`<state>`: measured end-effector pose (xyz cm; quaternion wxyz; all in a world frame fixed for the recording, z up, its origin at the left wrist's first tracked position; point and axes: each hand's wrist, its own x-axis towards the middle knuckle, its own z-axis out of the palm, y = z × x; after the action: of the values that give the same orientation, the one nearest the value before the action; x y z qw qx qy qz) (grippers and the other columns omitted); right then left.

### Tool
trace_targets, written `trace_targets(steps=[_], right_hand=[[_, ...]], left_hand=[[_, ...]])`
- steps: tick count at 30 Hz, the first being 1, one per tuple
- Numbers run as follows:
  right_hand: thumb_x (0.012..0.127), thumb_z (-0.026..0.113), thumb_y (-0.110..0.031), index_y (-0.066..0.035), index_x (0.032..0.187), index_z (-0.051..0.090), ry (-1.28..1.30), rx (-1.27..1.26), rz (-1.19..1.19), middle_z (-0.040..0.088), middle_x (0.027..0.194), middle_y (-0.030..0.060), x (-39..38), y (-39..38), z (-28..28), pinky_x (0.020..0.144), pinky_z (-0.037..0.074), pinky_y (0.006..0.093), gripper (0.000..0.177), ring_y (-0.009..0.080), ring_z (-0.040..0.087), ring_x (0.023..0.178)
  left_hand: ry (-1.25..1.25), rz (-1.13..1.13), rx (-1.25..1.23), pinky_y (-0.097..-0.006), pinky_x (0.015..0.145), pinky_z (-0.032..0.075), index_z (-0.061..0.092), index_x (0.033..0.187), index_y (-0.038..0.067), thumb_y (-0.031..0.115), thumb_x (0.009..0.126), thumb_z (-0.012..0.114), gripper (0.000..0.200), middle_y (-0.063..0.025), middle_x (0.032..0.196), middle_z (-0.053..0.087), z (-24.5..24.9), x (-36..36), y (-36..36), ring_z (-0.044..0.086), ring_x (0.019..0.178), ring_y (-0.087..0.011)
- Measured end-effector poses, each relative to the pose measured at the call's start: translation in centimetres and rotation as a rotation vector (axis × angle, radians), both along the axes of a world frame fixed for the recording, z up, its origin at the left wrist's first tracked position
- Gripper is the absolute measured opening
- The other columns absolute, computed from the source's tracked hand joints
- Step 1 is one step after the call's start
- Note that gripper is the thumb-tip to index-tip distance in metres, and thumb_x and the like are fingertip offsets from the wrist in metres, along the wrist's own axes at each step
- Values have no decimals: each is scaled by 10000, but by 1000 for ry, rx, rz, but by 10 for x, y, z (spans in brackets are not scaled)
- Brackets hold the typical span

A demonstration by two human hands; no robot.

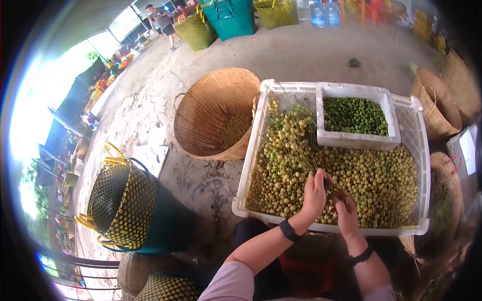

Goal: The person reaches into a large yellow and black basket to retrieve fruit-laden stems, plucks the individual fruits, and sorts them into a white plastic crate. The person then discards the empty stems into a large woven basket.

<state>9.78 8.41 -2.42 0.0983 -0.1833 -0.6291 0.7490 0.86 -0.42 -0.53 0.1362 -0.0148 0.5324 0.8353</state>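
Observation:
A white plastic tray holds many loose round yellow-green fruits. In its upper part sits a white foam box of small dark green fruits. My left hand is closed on the stems of a fruit bunch, which spreads up and left over the tray. My right hand, just to the right and a little lower, has its fingers curled round the brown stem ends. Both hands are above the tray's near part, close together.
A woven basket with small fruits at its bottom stands left of the tray. Further left is a yellow-black basket. More baskets stand at the right. A teal bag and a person are at the back.

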Motion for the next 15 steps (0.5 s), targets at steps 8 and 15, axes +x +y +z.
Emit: trace_targets(steps=[8, 15], right_hand=[[952, 534, -235, -43, 1019, 648, -74, -8, 68, 469, 756, -103, 0, 3, 4, 554, 308, 213, 233, 1, 367, 664], [969, 556, -274, -42, 1203, 610, -41, 84, 193, 596, 947, -62, -4, 7, 8, 651, 381, 205, 334, 21, 442, 762]], left_hand=[[277, -14, -298, -249, 509, 378, 503, 750, 50, 246, 1001, 407, 333, -20, 723, 545, -5, -9, -4, 441, 557, -83], [45, -27, -171, -213, 484, 386, 471, 814, 76, 274, 991, 420, 270, -20, 756, 564, 9, -6, 0, 439, 538, -70]])
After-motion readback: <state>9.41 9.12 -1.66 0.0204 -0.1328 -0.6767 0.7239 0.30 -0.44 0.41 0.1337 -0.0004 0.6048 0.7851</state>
